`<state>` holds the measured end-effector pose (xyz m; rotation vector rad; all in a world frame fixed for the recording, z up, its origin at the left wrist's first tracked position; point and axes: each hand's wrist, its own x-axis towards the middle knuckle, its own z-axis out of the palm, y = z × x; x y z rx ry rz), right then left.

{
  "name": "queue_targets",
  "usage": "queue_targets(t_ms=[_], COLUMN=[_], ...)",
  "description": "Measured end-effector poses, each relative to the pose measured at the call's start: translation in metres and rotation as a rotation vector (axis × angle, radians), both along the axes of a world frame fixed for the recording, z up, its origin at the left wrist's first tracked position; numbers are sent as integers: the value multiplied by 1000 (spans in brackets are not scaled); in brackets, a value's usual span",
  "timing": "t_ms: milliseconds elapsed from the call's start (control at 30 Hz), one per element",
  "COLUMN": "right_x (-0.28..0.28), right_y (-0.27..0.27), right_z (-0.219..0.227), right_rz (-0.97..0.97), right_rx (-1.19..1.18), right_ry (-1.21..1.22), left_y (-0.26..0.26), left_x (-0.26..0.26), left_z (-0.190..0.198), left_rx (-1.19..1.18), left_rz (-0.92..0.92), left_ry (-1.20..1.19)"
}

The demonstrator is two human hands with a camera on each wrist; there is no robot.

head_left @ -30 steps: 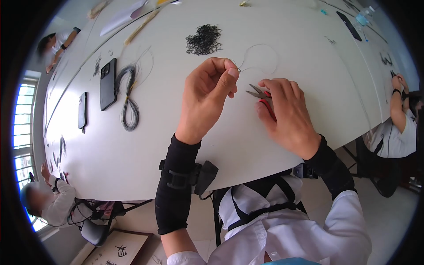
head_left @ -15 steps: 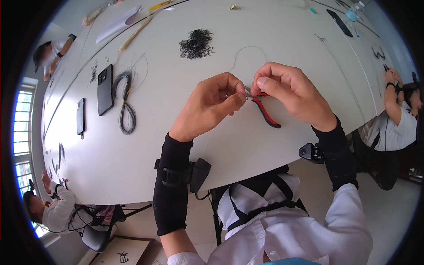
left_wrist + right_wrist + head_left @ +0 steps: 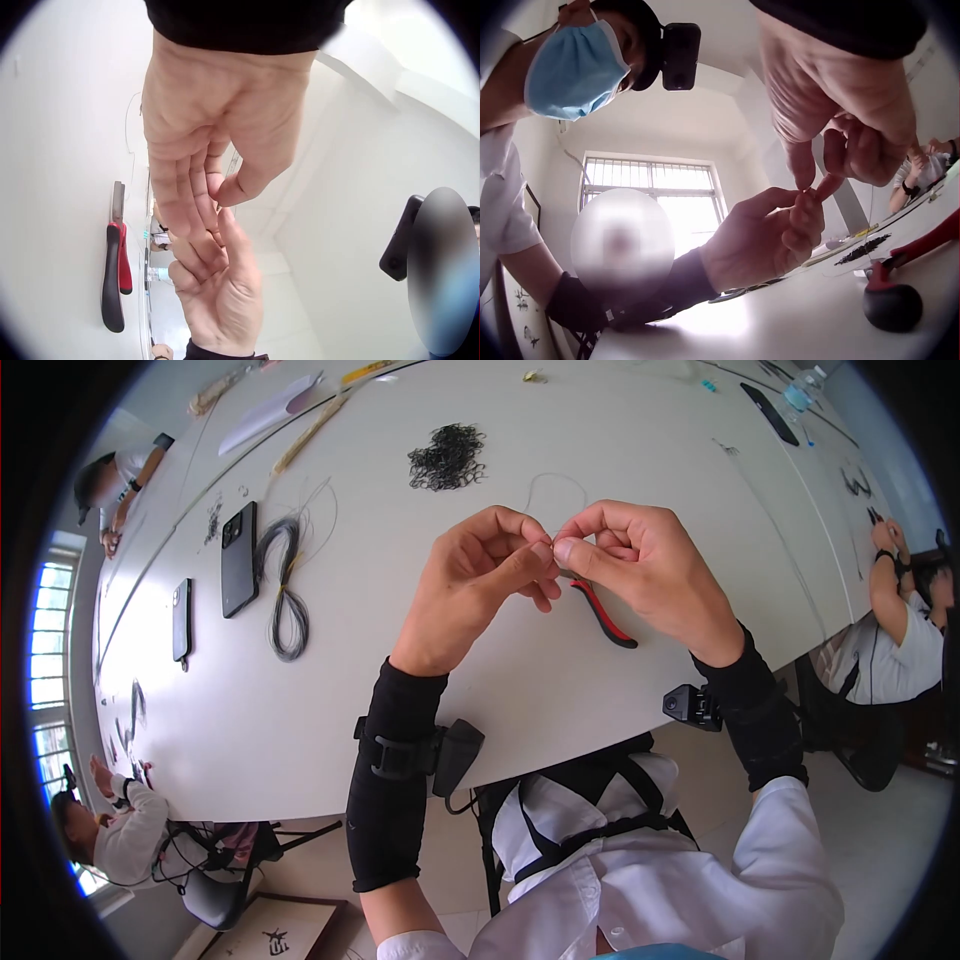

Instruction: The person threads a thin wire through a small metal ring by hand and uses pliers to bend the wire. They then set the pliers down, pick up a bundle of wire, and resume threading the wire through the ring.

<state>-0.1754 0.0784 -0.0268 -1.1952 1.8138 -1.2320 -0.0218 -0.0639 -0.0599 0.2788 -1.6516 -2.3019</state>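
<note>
Thumb and forefinger of my left hand [image 3: 475, 580] pinch a thin, pale line [image 3: 558, 474], which arcs over the table behind the hands in the head view. My right hand [image 3: 655, 575] pinches at the same spot, its thumb and fingertip meeting the left fingertips. The tiny piece between the fingertips is mostly hidden. Under the right hand lie pliers [image 3: 605, 618] with red and black handles, their nose covered by the hand. The left wrist view shows these pliers [image 3: 115, 262] whole, apart from both hands. Beyond the hands sits a pile of small black wire pieces [image 3: 447, 458].
To the left are a tied coil of grey line [image 3: 288, 567], a large dark phone [image 3: 239, 560] and a smaller phone [image 3: 182, 622]. At the far right stand a water bottle [image 3: 800, 392] and a flat black object [image 3: 768, 413]. Other people sit around the table.
My right hand has let go of the pliers, now lying on the table, and has moved up and left to the left fingertips. The line's visible arc has become smaller.
</note>
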Motion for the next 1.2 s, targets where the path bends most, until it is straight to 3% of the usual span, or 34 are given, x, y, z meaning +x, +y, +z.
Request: queue_targets(t_ms=[300,467,1200], right_x=[11,15,25], right_y=[-1,-1,4], right_z=[-2,-1,9], right_rz=[-127,-139,-159], right_rx=[-142,-183,-142], right_ry=[61,-26,170], left_y=[6,7,9], left_x=[-1,-2,-3], left_z=[5,5,4], left_rx=[17,9,-19], left_rz=[94,107,109], left_ry=[16,36,89])
